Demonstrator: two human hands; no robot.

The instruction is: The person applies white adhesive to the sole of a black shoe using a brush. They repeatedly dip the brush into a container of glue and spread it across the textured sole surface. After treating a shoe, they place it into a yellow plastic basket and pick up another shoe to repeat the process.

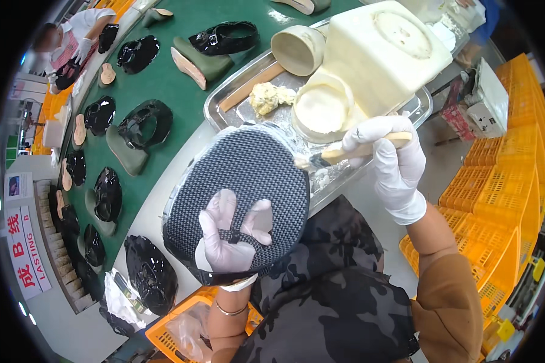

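My left hand (224, 251), in a white glove, is closed on a black shoe upper (242, 172) whose grey-black woven lining faces me. Its fingers come through the opening in the middle of the upper. My right hand (396, 163), also gloved, grips a brush (345, 152) by its pale wooden handle. The bristles touch the upper's right edge, where a whitish smear lies. Just beyond sits a cream plastic container (375, 66) with a round opening full of white paste (322, 109). It rests in a metal tray (211, 112) with a yellowish clump (269, 98).
A green conveyor (175, 91) on the left carries several black shoe uppers (144, 124) and green shoe lasts (127, 150). Stacked orange crates (490, 199) stand at right; another crate (169, 330) is below. A person (79, 45) works across the conveyor.
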